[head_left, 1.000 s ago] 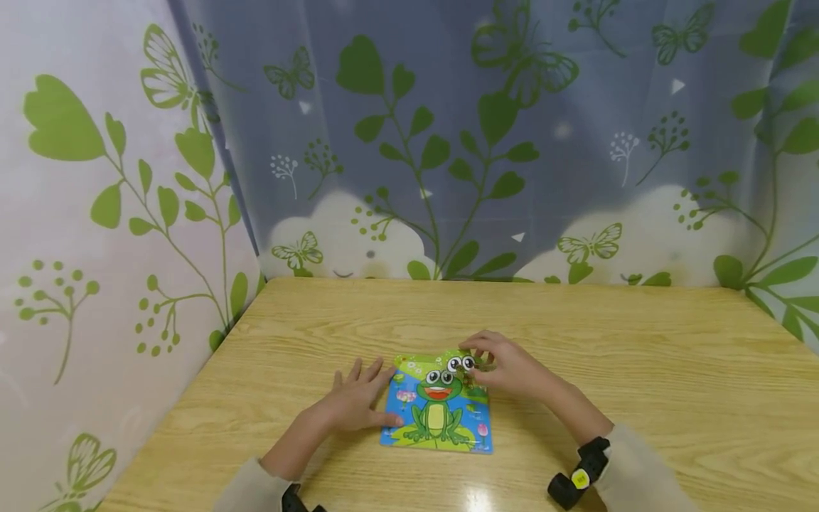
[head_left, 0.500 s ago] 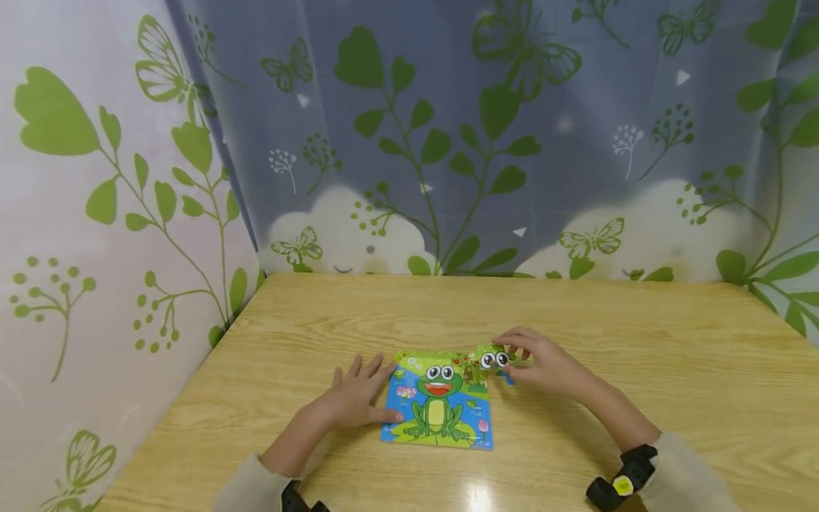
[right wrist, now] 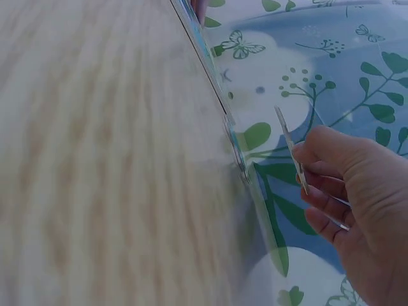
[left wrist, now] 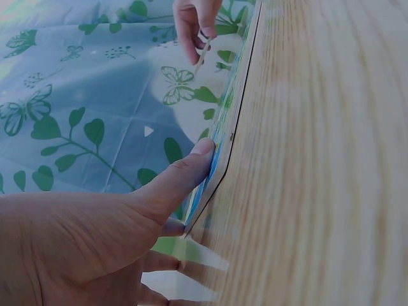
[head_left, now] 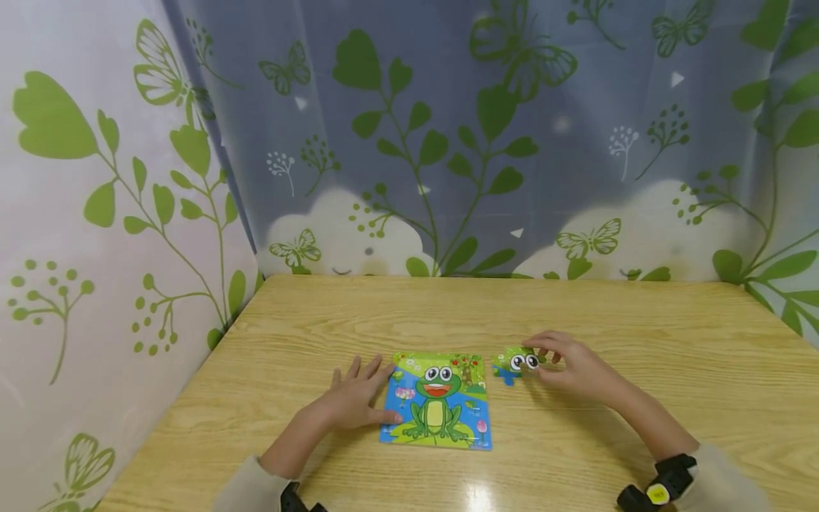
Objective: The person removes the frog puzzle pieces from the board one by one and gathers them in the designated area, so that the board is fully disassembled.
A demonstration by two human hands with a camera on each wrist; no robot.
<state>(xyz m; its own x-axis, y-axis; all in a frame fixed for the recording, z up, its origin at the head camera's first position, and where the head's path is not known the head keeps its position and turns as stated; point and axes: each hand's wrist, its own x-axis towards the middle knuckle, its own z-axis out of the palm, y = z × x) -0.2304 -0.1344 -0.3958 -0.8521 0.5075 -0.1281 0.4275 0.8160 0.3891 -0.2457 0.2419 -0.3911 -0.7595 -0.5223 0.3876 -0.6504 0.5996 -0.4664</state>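
A square frog puzzle (head_left: pixel 437 402) in a tray lies flat on the table, its frog picture looking whole. My left hand (head_left: pixel 355 400) rests at its left side with spread fingers, the thumb lying on the puzzle's surface. To the right, my right hand (head_left: pixel 572 366) pinches a puzzle piece with two big frog eyes (head_left: pixel 525 362) between thumb and fingers. The right wrist view shows this thin piece (right wrist: pixel 292 150) edge-on, raised above the table. Partly behind it lies a green and blue puzzle piece (head_left: pixel 507 372) with a tab, just right of the tray.
The wooden table (head_left: pixel 320 320) runs back to a blue patterned curtain (head_left: pixel 409 142). A pale wall cloth (head_left: pixel 115 213) with green leaves hangs along the left side. Black cameras (head_left: pixel 659 487) are strapped to both wrists.
My right hand has moved from over the puzzle's upper right corner out to the right, carrying the frog-eye piece. The green and blue piece has come into view. My left hand stays put.
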